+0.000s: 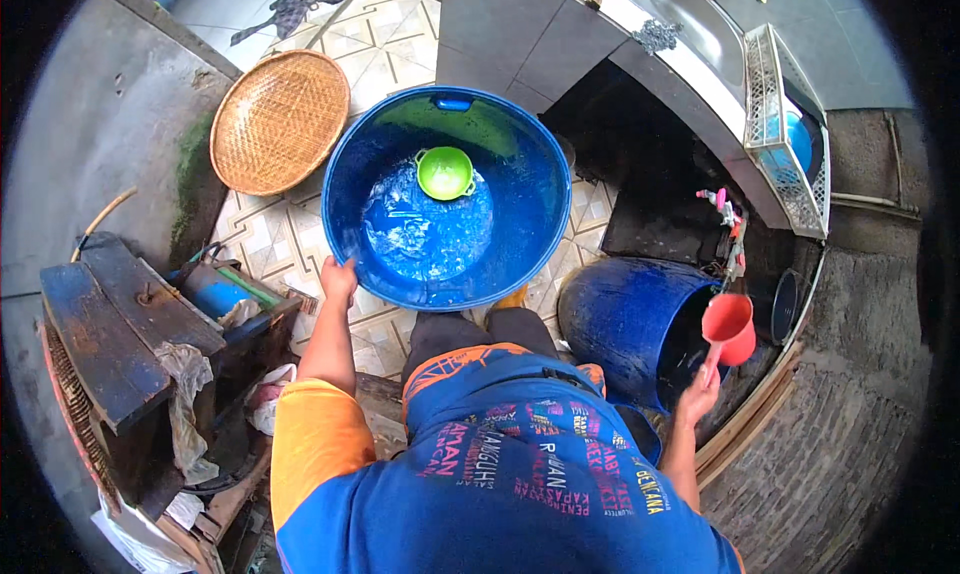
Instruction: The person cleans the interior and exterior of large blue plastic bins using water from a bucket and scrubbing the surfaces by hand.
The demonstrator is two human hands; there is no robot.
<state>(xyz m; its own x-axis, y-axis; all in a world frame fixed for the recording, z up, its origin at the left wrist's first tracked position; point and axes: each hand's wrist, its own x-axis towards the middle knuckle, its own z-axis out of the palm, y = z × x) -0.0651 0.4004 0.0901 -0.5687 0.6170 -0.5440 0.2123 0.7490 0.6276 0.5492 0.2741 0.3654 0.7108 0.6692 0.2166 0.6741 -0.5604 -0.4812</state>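
Observation:
A large blue plastic tub (pixel 345 204) stands in front of me, its inside wet and shiny. In it lies a light green bowl or strainer (pixel 445 173) with small handles. My left hand (pixel 340 280) is closed on the tub's near left rim; the fingertips are partly hidden. Out to the right, my right hand (pixel 697 398) grips the handle of a red water dipper (pixel 728 330). The dipper is held over the open mouth of a blue barrel (pixel 630 314) lying on its side or tilted. I cannot tell whether the dipper holds water.
A round woven bamboo tray (pixel 281 122) leans at the left of the tub. Wooden boxes with plastic bags (pixel 190 404) stand at lower left. A pink-handled tap (pixel 722 202) is beyond the barrel. A metal sink (pixel 695 14) and a white dish rack (pixel 787 134) are at upper right.

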